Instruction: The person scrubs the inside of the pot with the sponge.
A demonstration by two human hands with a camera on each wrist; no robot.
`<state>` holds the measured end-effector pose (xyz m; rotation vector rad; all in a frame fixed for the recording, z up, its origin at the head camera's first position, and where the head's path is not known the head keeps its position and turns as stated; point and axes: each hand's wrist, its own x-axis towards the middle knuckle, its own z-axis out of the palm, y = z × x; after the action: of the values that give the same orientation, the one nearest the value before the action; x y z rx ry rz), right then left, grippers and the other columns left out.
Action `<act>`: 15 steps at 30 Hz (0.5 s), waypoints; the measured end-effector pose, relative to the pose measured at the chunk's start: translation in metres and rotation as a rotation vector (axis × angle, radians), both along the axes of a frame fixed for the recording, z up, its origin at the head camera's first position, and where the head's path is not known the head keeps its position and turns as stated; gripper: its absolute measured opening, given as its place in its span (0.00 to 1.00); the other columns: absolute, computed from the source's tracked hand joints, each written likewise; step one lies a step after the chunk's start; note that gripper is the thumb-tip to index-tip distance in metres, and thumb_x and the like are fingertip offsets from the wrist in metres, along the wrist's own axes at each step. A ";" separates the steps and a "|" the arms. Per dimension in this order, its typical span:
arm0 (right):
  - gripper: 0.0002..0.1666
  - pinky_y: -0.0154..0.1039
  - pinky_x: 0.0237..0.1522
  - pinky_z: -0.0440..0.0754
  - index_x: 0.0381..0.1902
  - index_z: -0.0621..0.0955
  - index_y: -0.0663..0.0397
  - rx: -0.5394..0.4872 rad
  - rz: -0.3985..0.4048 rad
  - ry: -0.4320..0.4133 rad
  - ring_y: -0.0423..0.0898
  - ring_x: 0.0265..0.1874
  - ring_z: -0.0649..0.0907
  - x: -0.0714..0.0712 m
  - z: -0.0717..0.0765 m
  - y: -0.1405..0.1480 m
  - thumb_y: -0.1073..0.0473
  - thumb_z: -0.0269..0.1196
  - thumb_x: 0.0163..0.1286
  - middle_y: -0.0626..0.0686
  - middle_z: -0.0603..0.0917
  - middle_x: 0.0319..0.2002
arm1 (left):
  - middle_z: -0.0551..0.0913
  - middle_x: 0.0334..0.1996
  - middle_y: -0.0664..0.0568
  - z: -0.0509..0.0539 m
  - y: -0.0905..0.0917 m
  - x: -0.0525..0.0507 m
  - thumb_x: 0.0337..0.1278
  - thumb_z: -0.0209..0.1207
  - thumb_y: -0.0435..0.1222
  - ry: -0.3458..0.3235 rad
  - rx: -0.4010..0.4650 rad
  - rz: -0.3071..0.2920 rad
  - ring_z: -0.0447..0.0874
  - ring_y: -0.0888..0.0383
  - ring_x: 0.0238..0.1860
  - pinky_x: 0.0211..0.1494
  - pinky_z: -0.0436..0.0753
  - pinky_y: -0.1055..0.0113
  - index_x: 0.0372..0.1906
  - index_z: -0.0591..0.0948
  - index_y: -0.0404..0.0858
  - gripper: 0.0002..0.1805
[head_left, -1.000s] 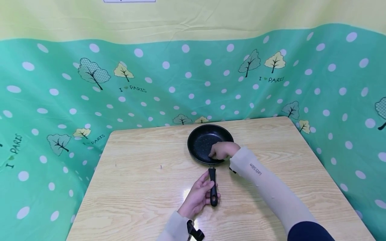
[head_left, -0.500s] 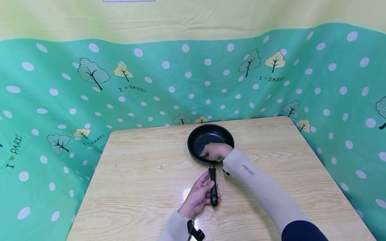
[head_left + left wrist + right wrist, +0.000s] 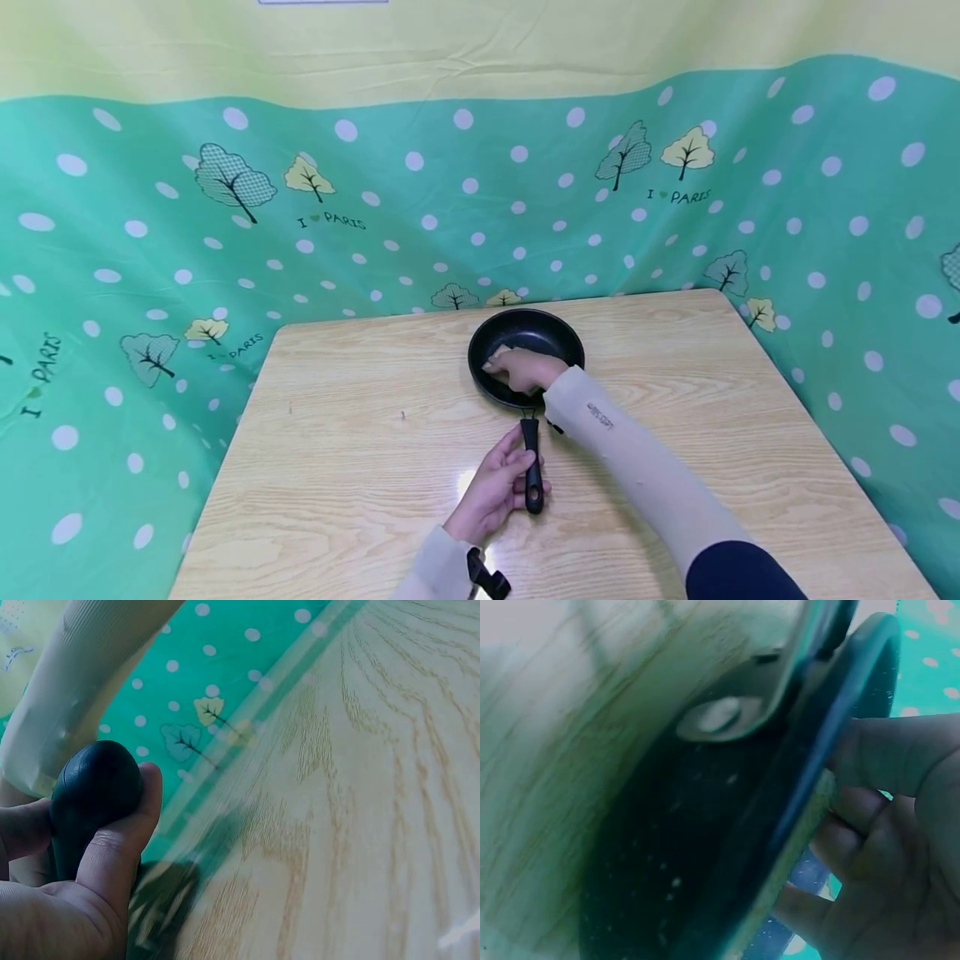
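A black frying pan sits toward the back of the table, its handle pointing at me. My left hand grips that handle, thumb on top; the left wrist view shows the rounded handle end between thumb and fingers. Inside the pan, my right hand presses a tan, rough-textured sponge against the surface. Most of the sponge is hidden by the hand and the pan's rim. From the right wrist view, the fingers curl over the sponge, beside the pan's outer wall.
The light wooden table spreads around the pan. Behind it and at both sides hangs a green dotted curtain with tree prints. My right sleeve crosses the table's right half.
My right hand has slid leftward across the inside of the pan, and a tan edge now shows by its fingers. The left hand and the pan stay in place.
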<state>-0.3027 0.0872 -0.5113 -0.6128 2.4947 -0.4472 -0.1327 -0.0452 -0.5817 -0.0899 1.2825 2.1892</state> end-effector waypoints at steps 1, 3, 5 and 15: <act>0.46 0.52 0.80 0.60 0.78 0.73 0.40 -0.005 -0.010 0.000 0.57 0.82 0.56 -0.001 -0.001 0.000 0.80 0.58 0.68 0.48 0.66 0.80 | 0.83 0.51 0.41 0.000 0.000 0.000 0.80 0.55 0.33 -0.001 0.001 0.001 0.92 0.52 0.35 0.42 0.92 0.54 0.86 0.53 0.44 0.39; 0.46 0.51 0.78 0.64 0.78 0.73 0.39 -0.012 -0.021 0.004 0.57 0.82 0.57 -0.004 -0.002 0.001 0.80 0.58 0.68 0.47 0.66 0.80 | 0.82 0.50 0.42 0.000 0.000 0.000 0.80 0.56 0.33 0.002 0.003 0.001 0.92 0.51 0.35 0.43 0.92 0.53 0.86 0.52 0.44 0.39; 0.46 0.48 0.74 0.68 0.78 0.72 0.39 -0.027 -0.032 0.006 0.55 0.82 0.57 -0.006 -0.004 0.002 0.80 0.58 0.68 0.47 0.65 0.81 | 0.82 0.50 0.42 0.000 0.000 0.000 0.80 0.56 0.33 0.005 0.003 0.002 0.92 0.51 0.35 0.43 0.92 0.52 0.86 0.52 0.44 0.39; 0.46 0.50 0.80 0.60 0.81 0.68 0.46 -0.012 -0.035 0.110 0.55 0.82 0.57 -0.017 -0.019 0.013 0.79 0.59 0.69 0.54 0.59 0.83 | 0.82 0.50 0.42 0.001 0.000 0.001 0.80 0.54 0.33 0.008 0.000 -0.001 0.91 0.52 0.34 0.41 0.92 0.54 0.86 0.51 0.43 0.39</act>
<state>-0.3202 0.1001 -0.5304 -0.6146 2.6123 -0.4525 -0.1318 -0.0448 -0.5812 -0.0806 1.2861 2.1907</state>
